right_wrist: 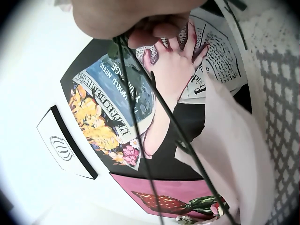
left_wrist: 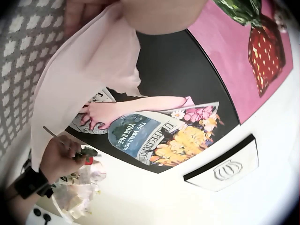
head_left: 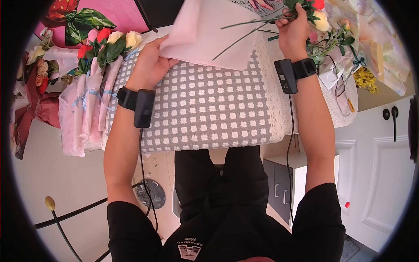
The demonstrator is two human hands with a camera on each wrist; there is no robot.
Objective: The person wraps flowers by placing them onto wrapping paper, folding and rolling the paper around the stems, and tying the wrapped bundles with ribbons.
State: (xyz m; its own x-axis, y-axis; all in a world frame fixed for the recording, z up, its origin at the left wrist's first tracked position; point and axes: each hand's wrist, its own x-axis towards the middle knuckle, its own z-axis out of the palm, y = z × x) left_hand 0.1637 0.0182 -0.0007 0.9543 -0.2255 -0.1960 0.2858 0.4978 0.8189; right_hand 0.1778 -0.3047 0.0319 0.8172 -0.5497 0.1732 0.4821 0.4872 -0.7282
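Observation:
My left hand pinches the near-left edge of a pale pink sheet of wrapping paper, between thumb and fingers. The sheet stands partly raised over the grey-and-white checked cloth. At the upper right, my right hand grips artificial roses by their stems, with a red rose and a cream rose beyond the fingers. Long green stems reach leftward from that hand, overlapping the paper in the head view. In the right wrist view, two thin stems run down from the fingers.
Several pink-wrapped rose bundles tied with blue ribbon lie at the table's left. More loose flowers and pale wrapping are at the right. Paintings, one of them pink, stand behind the table.

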